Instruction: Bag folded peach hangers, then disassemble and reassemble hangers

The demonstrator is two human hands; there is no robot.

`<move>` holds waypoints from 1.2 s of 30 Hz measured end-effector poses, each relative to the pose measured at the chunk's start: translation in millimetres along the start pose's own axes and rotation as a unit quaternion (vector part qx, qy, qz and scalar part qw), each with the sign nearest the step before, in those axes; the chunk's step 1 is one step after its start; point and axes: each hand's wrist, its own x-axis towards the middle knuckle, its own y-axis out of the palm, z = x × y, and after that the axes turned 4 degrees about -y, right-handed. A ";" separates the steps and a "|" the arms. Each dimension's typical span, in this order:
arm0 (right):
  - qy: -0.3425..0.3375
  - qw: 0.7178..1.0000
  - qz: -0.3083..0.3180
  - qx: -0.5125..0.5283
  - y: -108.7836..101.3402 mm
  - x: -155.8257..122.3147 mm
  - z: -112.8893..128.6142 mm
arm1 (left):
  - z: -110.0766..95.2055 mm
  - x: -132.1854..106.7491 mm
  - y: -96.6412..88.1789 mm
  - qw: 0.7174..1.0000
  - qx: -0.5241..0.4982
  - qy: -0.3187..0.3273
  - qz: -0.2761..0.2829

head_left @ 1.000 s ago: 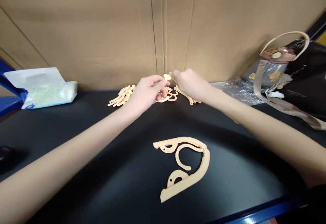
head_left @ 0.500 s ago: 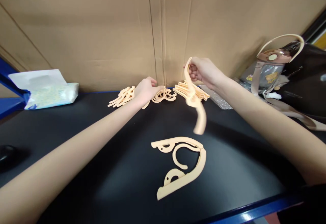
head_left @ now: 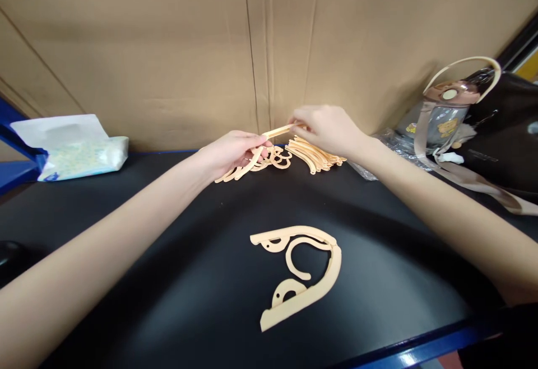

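Note:
Both my hands are stretched out over the far side of a black table [head_left: 168,257]. My left hand [head_left: 229,153] is closed around curved beige wooden pieces [head_left: 235,172] that stick out below the fingers. My right hand [head_left: 325,128] pinches one end of a thin beige wooden strip [head_left: 277,131] whose other end reaches my left hand. Under them lie a looped wooden piece [head_left: 277,159] and a stack of curved wooden pieces [head_left: 315,157]. Nearer to me, an assembled curved wooden frame [head_left: 300,274] lies flat on the table.
A cardboard wall [head_left: 252,50] stands behind the table. A pack of wipes [head_left: 79,153] lies at the far left. At the right are a clear plastic bag [head_left: 378,150], a bottle with a strap [head_left: 445,117] and a dark bag [head_left: 504,134]. A blue edge [head_left: 420,349] borders the table's front.
My right hand has come down from holding a long curved piece upright and now pinches a thin strip. My left hand has picked up curved pieces from the pile at the left.

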 end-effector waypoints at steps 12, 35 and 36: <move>-0.080 0.988 0.076 -0.107 12.7 -10.1 37.7 | 2.0 -10.6 32.9 0.947 0.253 0.114 -0.161; 0.251 0.964 0.073 0.048 39.1 -3.1 -67.8 | 16.9 16.0 -74.2 0.885 0.381 0.006 -0.269; 0.250 0.964 0.072 0.060 38.7 -3.1 -68.2 | 16.1 15.5 -73.6 0.875 0.397 0.005 -0.278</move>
